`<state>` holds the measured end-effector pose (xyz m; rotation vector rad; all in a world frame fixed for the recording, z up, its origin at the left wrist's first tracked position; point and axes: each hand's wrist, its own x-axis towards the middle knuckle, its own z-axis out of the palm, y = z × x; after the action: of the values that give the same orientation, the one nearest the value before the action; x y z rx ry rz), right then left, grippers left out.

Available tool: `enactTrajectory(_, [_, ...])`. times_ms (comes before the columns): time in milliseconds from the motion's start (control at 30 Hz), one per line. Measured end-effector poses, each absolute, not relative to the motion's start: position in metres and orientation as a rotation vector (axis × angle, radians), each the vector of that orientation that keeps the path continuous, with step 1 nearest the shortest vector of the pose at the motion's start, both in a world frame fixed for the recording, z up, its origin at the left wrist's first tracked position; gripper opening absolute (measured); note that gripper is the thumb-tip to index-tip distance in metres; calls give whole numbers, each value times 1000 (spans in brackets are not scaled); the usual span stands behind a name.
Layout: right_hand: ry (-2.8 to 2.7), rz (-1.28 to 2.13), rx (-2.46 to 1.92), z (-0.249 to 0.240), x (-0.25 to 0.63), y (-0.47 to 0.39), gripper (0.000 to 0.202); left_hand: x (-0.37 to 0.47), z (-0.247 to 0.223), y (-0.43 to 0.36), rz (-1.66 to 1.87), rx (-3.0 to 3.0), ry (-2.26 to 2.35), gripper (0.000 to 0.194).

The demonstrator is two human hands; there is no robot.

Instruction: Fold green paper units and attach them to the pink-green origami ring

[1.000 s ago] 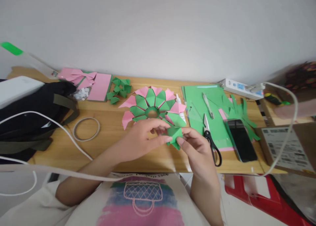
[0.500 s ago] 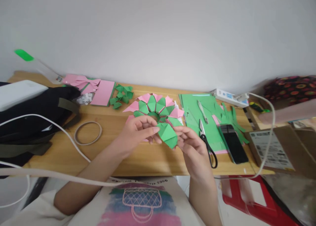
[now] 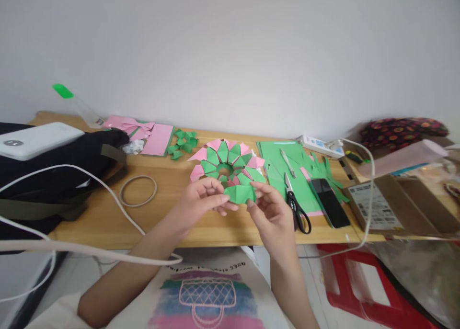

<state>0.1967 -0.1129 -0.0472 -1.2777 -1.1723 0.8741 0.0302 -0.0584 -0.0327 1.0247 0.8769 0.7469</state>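
Note:
Between my two hands is a folded green paper piece (image 3: 240,194), held above the near part of the table. My left hand (image 3: 206,197) pinches its left end between thumb and fingers. At its right end my right hand (image 3: 271,205) grips it the same way. Just behind the hands lies a ring of folded green and pink paper (image 3: 223,153), its pink points facing outward around a round central hole. The held piece and my fingers cover part of the ring's near side.
Small green folded pieces (image 3: 185,141) and pink paper (image 3: 158,140) lie back left. To the right are green sheets (image 3: 269,161), scissors (image 3: 297,209), a craft knife (image 3: 287,162), a phone (image 3: 330,203) and a cardboard box (image 3: 398,204). A tape roll (image 3: 122,195) sits left.
The green piece has been tilted, so it looks flatter and wider. My right thumb now presses on its near edge. The camera view has shifted slightly.

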Motion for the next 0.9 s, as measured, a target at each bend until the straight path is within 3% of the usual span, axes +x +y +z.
enactTrajectory(167, [-1341,659,-1471,-48,192,-122,29,26,-40,-76,794,1240,887,20])
enactTrajectory(300, [-1376,759,-1477,-60,191,-128,24,22,-47,-91,720,1881,912,43])
enactTrajectory(433, [-1363,852,-1448,-71,189,-133,19,19,-55,-95,485,2371,929,20])
enactTrajectory(667, [-1293,898,-1373,-71,191,-134,22,19,-62,-90,787,2222,854,17])
enactTrajectory(900, [-1290,938,-1344,-68,194,-129,11,23,-63,-83,814,2087,889,18])
